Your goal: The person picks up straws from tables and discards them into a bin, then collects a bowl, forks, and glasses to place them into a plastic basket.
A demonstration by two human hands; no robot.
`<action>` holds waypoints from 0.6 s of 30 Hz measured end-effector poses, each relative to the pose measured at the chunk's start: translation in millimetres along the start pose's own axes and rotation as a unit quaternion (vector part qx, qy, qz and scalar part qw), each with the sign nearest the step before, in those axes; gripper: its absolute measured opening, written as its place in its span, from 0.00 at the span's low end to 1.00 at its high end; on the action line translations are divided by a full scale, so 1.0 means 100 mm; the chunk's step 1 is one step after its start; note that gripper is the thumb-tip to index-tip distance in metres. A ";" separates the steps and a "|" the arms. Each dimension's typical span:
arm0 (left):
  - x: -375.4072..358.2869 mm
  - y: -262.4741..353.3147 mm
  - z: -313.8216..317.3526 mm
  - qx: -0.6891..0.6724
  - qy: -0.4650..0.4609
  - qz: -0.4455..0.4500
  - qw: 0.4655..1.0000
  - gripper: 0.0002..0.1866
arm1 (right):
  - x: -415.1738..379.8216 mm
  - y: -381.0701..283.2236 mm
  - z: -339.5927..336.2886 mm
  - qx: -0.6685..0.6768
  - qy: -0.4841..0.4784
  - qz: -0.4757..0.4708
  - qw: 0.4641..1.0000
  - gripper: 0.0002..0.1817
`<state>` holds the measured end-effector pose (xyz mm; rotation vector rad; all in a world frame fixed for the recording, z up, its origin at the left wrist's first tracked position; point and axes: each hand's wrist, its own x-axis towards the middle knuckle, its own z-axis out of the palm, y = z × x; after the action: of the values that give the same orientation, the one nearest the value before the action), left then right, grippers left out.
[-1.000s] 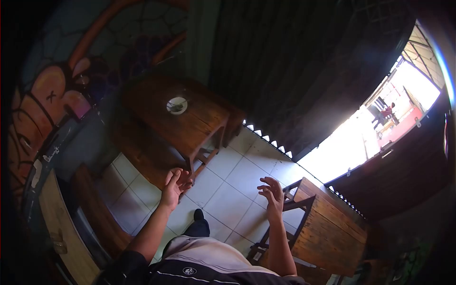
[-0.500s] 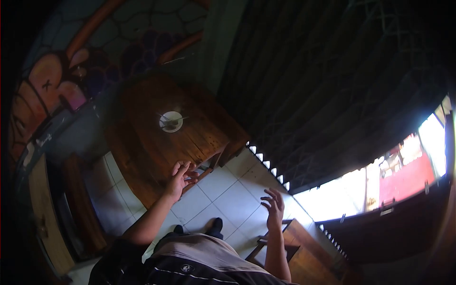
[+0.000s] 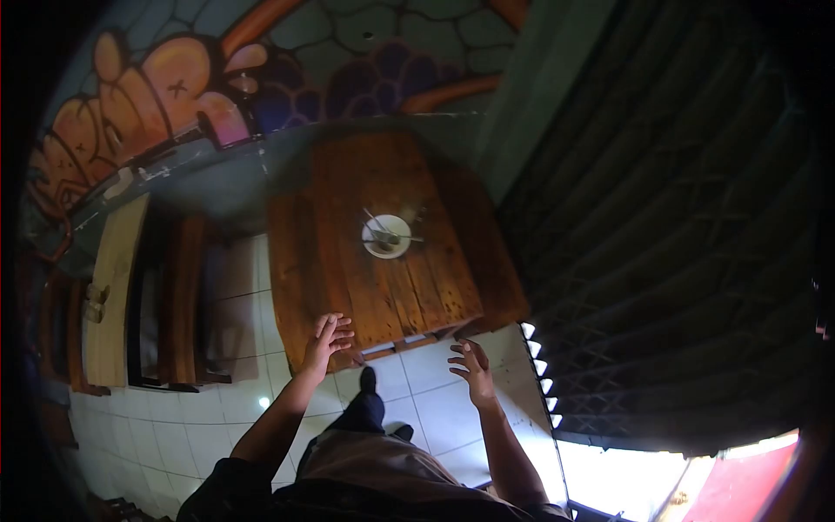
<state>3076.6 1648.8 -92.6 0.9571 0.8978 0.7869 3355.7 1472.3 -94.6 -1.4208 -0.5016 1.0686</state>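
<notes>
The left hand (image 3: 327,344) and right hand (image 3: 474,371) are held out in front, well apart, fingers parted and loosely curled. Beyond them, a white bowl (image 3: 397,226) holding cutlery (image 3: 416,238) sits on the wooden worktop (image 3: 365,174).

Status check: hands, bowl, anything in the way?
Left hand and right hand open, empty. White bowl on wooden table, utensils in it. Table's near end between hands and bowl.
</notes>
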 end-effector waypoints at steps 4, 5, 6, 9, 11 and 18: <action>0.62 -0.01 -0.45 0.077 0.041 0.002 0.996 0.36 | 0.85 0.21 0.32 0.005 -0.009 0.054 0.998 0.32; 0.82 0.01 -0.52 0.079 0.044 -0.007 0.996 0.36 | 1.05 0.21 0.40 -0.001 -0.001 0.071 0.997 0.32; 1.05 0.00 -0.55 0.116 0.039 0.002 0.993 0.36 | 1.17 0.15 0.52 -0.021 -0.009 0.043 0.999 0.34; 1.81 -0.11 -0.56 0.176 0.029 -0.019 0.984 0.37 | 1.77 0.33 0.73 -0.057 -0.004 0.078 0.995 0.36; 2.32 -0.18 -0.53 0.163 -0.002 -0.058 0.985 0.44 | 2.11 0.44 0.88 -0.040 0.005 0.093 0.995 0.37; 3.59 -0.45 -0.41 0.121 -0.054 -0.171 0.976 0.55 | 3.19 0.82 1.26 -0.046 0.028 0.134 0.990 0.34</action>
<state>3196.8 1957.3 -245.1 1.0118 1.0445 0.3345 3380.8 1787.5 -249.7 -1.6279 -0.3282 1.2266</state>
